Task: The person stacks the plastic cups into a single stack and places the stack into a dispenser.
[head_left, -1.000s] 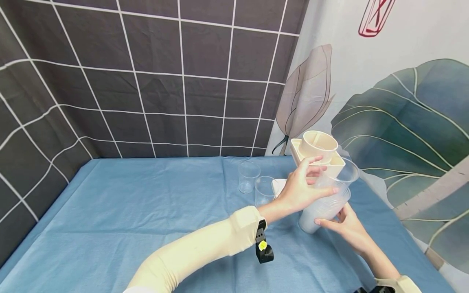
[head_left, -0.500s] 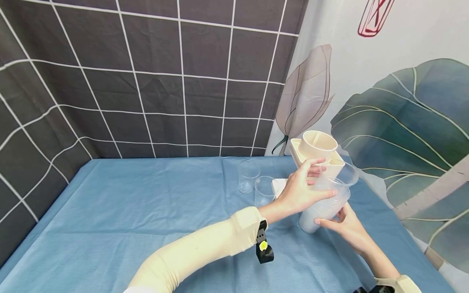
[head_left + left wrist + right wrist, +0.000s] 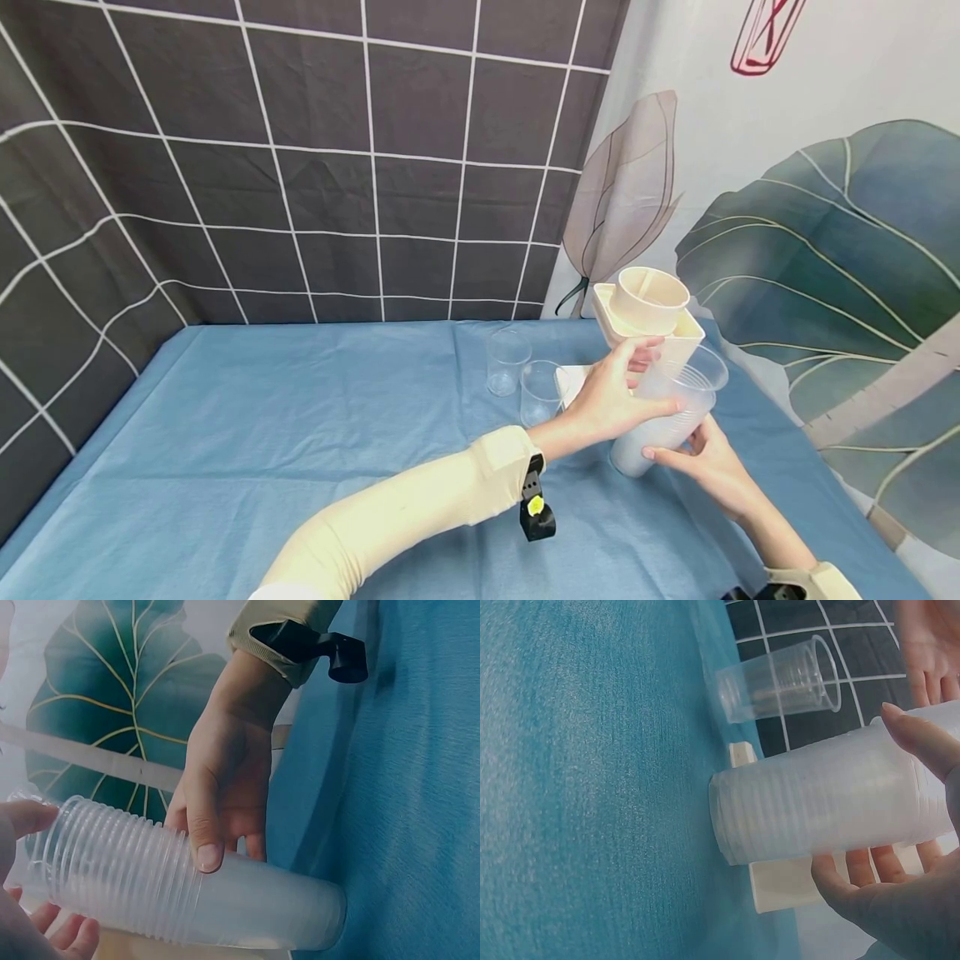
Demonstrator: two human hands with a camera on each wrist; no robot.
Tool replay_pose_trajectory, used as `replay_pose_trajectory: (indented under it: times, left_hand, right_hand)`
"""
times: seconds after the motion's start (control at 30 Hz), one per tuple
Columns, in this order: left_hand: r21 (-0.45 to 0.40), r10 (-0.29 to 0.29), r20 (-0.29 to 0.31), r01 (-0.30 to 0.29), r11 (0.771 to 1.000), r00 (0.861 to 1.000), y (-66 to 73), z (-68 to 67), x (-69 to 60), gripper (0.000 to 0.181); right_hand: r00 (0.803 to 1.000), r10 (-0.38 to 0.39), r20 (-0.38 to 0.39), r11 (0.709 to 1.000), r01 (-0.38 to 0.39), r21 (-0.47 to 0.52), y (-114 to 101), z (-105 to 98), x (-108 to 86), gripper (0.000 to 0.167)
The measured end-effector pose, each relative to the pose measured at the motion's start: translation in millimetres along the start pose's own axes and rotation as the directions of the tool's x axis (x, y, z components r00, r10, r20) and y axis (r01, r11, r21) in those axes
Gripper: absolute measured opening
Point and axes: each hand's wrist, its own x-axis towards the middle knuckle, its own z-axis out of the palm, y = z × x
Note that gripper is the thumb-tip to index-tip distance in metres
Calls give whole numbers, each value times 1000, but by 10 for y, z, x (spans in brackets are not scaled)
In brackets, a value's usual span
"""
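Observation:
A tall stack of clear plastic cups (image 3: 643,446) stands slightly tilted on the blue cloth at the right of the head view. My right hand (image 3: 712,471) grips the stack's lower side, thumb on the near face. Around the upper end curls my left hand (image 3: 609,398), holding the topmost plastic cup (image 3: 708,367) by its side, with its rim just above the others. In the left wrist view the ribbed rims of the stack (image 3: 120,862) run between both hands. Seen from the right wrist, the right thumb and fingers (image 3: 922,739) lie on opposite sides of the stack.
Two single clear cups, a rear cup (image 3: 508,358) and a nearer cup (image 3: 540,396), stand left of my left hand. Behind the stack is a cream holder with a round cup-shaped top (image 3: 651,302). A white flat piece (image 3: 572,382) lies beside it.
My left hand has lowered slightly, and the topmost cup has sunk deeper toward the stack. The right hand and the stack stay in place.

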Motion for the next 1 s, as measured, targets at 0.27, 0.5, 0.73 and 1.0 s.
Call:
replay_pose_trajectory:
  times: [0.27, 0.5, 0.73, 1.0]
  left_hand:
    - [12, 10, 17, -10, 1000, 1000, -1, 0, -4, 67]
    - [29, -11, 36, 10, 1000, 999, -3, -11, -25, 62]
    - [10, 0, 36, 0, 1000, 999, -47, -29, -74, 62]
    - [0, 6, 39, -6, 1000, 999, -91, -48, -100, 61]
  right_hand:
    - [1000, 5, 7, 1000, -5, -3, -4, -3, 8, 70]
    - [1000, 5, 0, 1000, -5, -13, -5, 1, 8, 72]
    - [1000, 1, -2, 1000, -1, -17, -10, 6, 5, 71]
    - [1000, -6, -6, 1000, 6, -10, -9, 9, 2, 69]
